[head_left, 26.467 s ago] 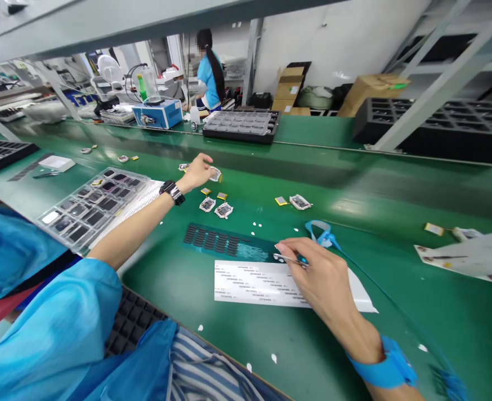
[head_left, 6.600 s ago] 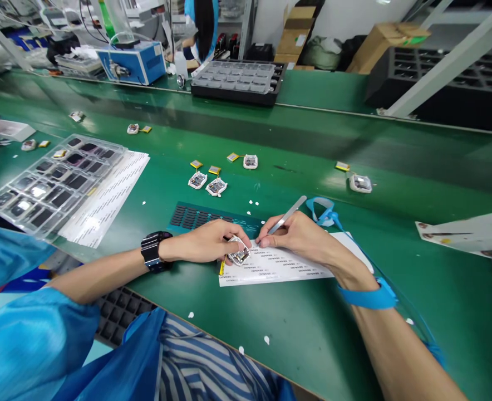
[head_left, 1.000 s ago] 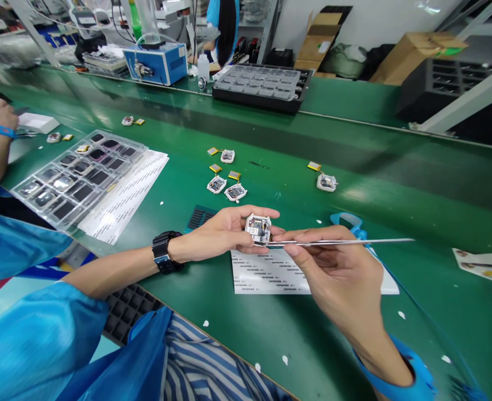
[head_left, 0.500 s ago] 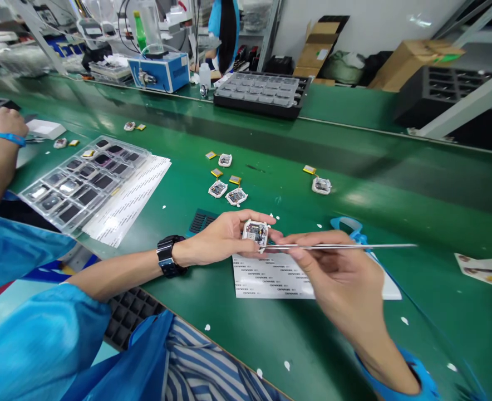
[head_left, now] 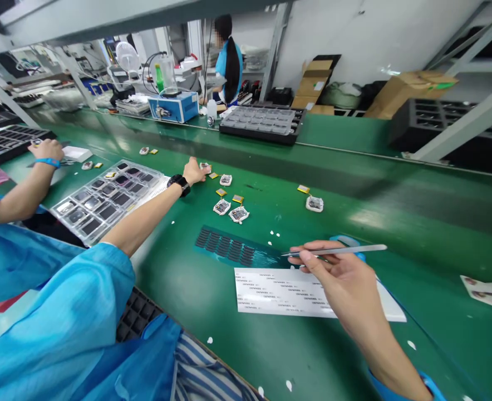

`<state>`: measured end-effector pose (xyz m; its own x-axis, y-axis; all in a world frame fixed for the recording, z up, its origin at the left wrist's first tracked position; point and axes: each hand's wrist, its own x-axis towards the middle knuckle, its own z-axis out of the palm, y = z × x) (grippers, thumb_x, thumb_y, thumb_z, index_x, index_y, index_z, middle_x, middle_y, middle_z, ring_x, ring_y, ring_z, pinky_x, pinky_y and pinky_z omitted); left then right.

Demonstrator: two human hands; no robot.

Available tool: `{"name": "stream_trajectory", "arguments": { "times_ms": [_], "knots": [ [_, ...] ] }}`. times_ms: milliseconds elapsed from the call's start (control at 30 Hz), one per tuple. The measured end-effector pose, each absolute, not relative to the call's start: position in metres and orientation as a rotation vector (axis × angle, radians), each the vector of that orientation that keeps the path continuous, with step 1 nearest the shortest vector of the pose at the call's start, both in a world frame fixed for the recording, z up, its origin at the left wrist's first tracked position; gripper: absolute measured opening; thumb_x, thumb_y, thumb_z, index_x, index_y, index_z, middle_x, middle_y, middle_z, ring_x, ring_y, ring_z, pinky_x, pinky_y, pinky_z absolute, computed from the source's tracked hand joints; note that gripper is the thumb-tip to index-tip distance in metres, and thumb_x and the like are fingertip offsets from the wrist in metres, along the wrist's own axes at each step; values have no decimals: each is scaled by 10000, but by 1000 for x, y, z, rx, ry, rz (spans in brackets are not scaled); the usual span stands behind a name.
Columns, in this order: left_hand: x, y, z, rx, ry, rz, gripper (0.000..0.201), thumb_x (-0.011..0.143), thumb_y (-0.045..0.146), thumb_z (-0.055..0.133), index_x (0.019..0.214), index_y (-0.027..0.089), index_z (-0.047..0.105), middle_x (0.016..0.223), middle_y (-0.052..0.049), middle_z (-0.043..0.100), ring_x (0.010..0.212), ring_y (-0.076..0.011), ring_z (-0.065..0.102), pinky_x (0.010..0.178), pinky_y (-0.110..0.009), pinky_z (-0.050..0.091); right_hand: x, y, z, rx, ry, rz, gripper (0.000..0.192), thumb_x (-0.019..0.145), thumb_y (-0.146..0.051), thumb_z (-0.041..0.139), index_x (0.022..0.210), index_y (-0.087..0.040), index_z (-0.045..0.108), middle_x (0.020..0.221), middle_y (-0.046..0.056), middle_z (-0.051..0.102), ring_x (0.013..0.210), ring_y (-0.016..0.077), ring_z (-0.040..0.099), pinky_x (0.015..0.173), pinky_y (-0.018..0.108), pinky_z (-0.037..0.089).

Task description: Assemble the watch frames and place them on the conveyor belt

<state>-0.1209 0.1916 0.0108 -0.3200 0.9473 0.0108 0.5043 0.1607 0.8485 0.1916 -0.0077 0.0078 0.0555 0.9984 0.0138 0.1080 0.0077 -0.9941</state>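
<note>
My left hand (head_left: 194, 171) reaches out over the bench, its fingers closed on a small white smartwatch case (head_left: 205, 166) with a circuit board in it. Just right of it lie more such cases (head_left: 225, 180), each with a small yellow-edged battery (head_left: 237, 199) on wires. Metal tweezers (head_left: 342, 250) are pinched in my right hand (head_left: 342, 273), tips pointing left; nothing can be made out between them. Under those tips is a clear green film (head_left: 266, 256) bearing rows of black strips (head_left: 225, 245). A white sheet of printed labels (head_left: 283, 292) lies partly beneath my right hand.
At left is a clear compartment tray (head_left: 104, 195) of dark screens; beyond it a co-worker's hand (head_left: 48, 150) works. Another case with battery (head_left: 314, 203) sits right of centre. A blue machine (head_left: 174, 107) and a black tray (head_left: 258, 123) stand on the back ledge.
My left hand has moved from the middle to the far left with the watch case, away from the tweezers, uncovering the green film. My right hand stays nearly in place. The view has tilted up.
</note>
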Motion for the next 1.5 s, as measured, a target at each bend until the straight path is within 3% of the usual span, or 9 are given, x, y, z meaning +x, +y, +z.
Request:
{"name": "stream_trajectory", "arguments": {
  "times_ms": [67, 167, 333, 533, 833, 1100, 1233, 1300, 1500],
  "knots": [
    [-126, 197, 6, 1528, 2001, 943, 523, 750, 136, 729, 1241, 97, 555, 1265, -196, 560, 1340, -364, 461, 1121, -490, 383, 193, -7, 8, -1315, -1255, 1112, 531, 617, -662, 848, 828, -214, 658, 839, 91, 774, 722, 259, 769, 655, 369, 639],
    [-120, 206, 5, 1784, 2007, 720, 492, 710, 211, 766, 1183, 136, 655, 1324, -169, 552, 1414, -367, 354, 1180, -457, 281, 195, -6, 7, -1326, -1265, 1107, 538, 621, -676, 838, 831, -212, 662, 852, 97, 771, 726, 260, 766, 646, 366, 633],
    [-101, 218, 11, 2011, 1892, 379, 292, 635, 202, 797, 917, 157, 738, 1106, -93, 699, 1278, -321, 518, 1137, -376, 331, 196, -5, 5, -1338, -1288, 1101, 565, 608, -706, 827, 821, -207, 672, 851, 104, 768, 718, 260, 764, 631, 361, 627],
    [-103, 208, 17, 2068, 1852, 302, 508, 673, 214, 790, 1158, 141, 656, 942, -43, 754, 920, -212, 686, 866, -274, 496, 196, -5, 6, -1290, -1275, 1019, 512, 658, -688, 810, 833, -228, 666, 825, 76, 772, 760, 256, 771, 698, 376, 635],
    [-105, 185, 33, 2063, 1811, 555, 116, 697, 99, 705, 789, 166, 727, 870, -67, 761, 945, -242, 686, 915, -303, 498, 195, -4, 5, -1230, -1342, 983, 434, 724, -630, 795, 841, -228, 677, 806, 64, 778, 767, 265, 765, 759, 427, 618],
    [-73, 108, 51, 1776, 1484, 1111, 310, 907, 196, 542, 1196, 104, 605, 937, -83, 735, 774, -143, 694, 718, -239, 549, 194, -8, 9, -1284, -1399, 888, 548, 841, -748, 571, 680, -233, 665, 672, 41, 710, 615, 198, 651, 587, 333, 524],
    [-36, 40, 38, 1706, 1130, 1266, 283, 921, 238, 566, 1187, 160, 625, 970, -47, 701, 664, -102, 661, 618, -222, 546, 189, -13, 13, -1337, -1489, 812, 436, 851, -645, 634, 819, -219, 719, 706, 43, 724, 615, 193, 634, 548, 314, 488],
    [-25, 16, 31, 1886, 1068, 1314, 257, 941, 217, 547, 1181, 189, 635, 1039, -52, 695, 750, -107, 681, 664, -219, 558, 185, -17, 16, -1322, -1457, 838, 382, 837, -583, 680, 886, -207, 725, 733, 51, 742, 610, 188, 637, 546, 309, 492],
    [-17, -4, 20, 2372, 950, 1547, 246, 891, 92, 572, 1104, 195, 643, 843, -19, 679, 672, -93, 589, 631, -204, 543, 170, -33, 21, -1281, -1454, 789, 231, 842, -422, 713, 893, -199, 741, 717, 38, 742, 487, 134, 558, 437, 267, 433]
  ]
}}
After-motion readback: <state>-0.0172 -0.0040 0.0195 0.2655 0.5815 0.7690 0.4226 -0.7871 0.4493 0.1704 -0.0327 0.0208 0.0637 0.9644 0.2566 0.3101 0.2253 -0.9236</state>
